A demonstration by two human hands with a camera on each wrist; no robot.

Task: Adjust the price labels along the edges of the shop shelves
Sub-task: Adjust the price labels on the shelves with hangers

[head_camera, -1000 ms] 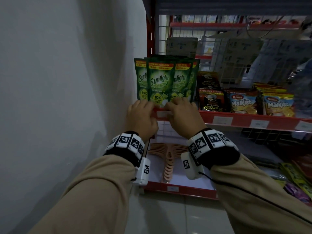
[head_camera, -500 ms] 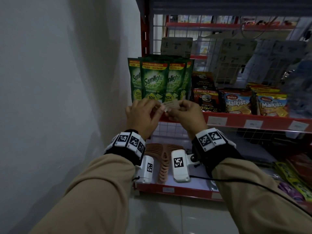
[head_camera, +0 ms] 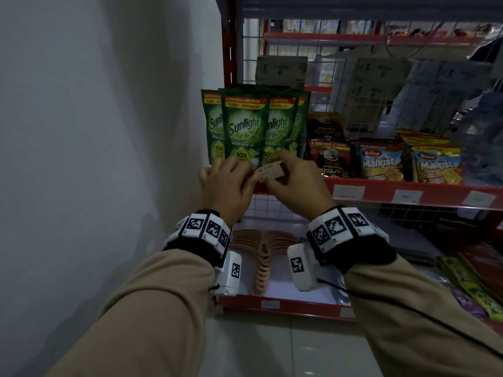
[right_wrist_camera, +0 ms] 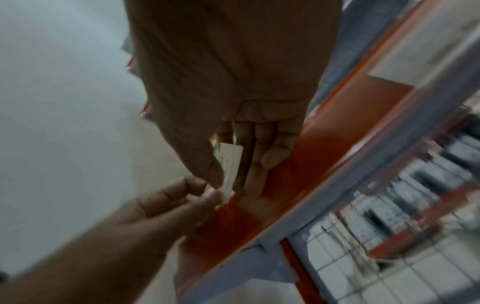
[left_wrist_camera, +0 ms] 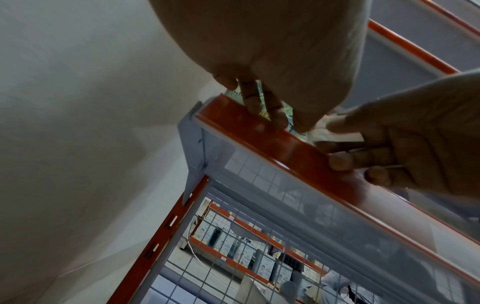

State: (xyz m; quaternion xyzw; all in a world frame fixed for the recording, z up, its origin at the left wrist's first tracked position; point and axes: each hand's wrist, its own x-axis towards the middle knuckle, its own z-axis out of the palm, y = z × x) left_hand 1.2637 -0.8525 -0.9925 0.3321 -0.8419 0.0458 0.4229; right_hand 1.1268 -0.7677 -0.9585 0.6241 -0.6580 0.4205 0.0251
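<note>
nearest the viewer, two tan sleeves (head_camera: 152, 308) with marker-covered wrist bands reach toward a red shop shelf. low down, the bottom shelf (head_camera: 283, 308) carries a stack of tan plastic hangers (head_camera: 262, 257) and a small label on its red front edge. above it, the left hand (head_camera: 226, 186) and the right hand (head_camera: 296, 183) meet at the left end of the middle shelf edge (head_camera: 381, 190). both pinch one small pale price label (head_camera: 270, 170) between them, the left hand at its left end, the right hand along its right part with thumb and fingers; the label is held just above the red edge strip, in front of the pouches. further right on that edge sit three more price labels (head_camera: 348, 192). just behind the hands stand green sunlight pouches (head_camera: 245, 126), then dark coffee packs (head_camera: 329, 156) and malkist cracker packs (head_camera: 381, 163) to the right. farthest back, a wire grid panel (head_camera: 326, 55) and higher red shelves; a white wall (head_camera: 95, 131) bounds the left.
</note>
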